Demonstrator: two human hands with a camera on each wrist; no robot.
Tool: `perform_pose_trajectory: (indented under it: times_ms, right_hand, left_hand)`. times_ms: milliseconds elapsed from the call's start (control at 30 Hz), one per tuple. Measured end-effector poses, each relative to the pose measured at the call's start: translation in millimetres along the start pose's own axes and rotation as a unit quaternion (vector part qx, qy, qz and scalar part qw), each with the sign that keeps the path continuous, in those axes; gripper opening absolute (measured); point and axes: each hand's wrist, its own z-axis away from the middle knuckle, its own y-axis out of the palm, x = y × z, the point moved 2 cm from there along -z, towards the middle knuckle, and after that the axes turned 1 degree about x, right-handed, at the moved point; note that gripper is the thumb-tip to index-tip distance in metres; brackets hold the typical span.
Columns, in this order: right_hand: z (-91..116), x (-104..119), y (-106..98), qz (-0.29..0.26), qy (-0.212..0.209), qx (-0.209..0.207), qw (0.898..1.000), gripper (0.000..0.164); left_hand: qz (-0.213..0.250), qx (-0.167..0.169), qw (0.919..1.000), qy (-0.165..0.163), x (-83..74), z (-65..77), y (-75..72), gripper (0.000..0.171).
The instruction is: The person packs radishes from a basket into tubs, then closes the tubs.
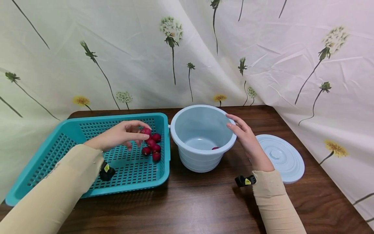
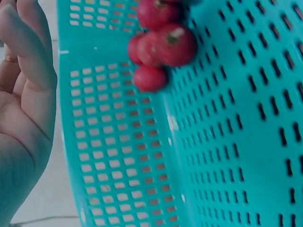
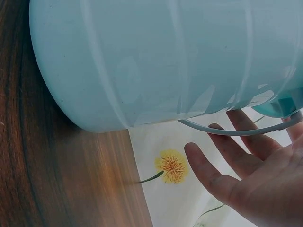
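Basically, left hand (image 1: 122,131) sits wide over radishes (image 1: 151,143) bunched at the basket's (image 1: 167,156) tub-side end; contact unclear. Right hand (image 1: 246,139), fingers extended at the tub (image 1: 200,162) rim, probably steadies it. Near rim mostly hides the radish inside (image 1: 215,148). Lid (image 1: 281,159) lies right, presumably off for access, partly behind the forearm.

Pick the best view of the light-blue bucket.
Head: the bucket sits fully in frame with its inside visible. Right wrist gives only a cropped close-up of its outer wall and handle; left wrist shows none of it clearly.
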Motion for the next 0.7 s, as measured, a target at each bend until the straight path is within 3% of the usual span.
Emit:
perform_pose_trajectory:
  times_ms: [233, 533, 700]
  right_hand:
    - [0, 1, 0, 0.001, 0.003, 0.0, 1.0, 0.051]
    - [0, 1, 0, 0.002, 0.003, -0.003, 1.0, 0.05]
    - [0, 1, 0, 0.003, 0.003, -0.002, 1.0, 0.05]
  left_hand:
    - [-0.006, -0.013, 0.9997, 0.019, -16.6, -0.2, 5.5, 0.047]
    - [0.059, -0.013, 0.9971, 0.046, -41.9, -2.0, 11.8, 0.046]
    - [0.059, -0.017, 0.9965, 0.057, -56.2, -4.3, 14.8, 0.044]
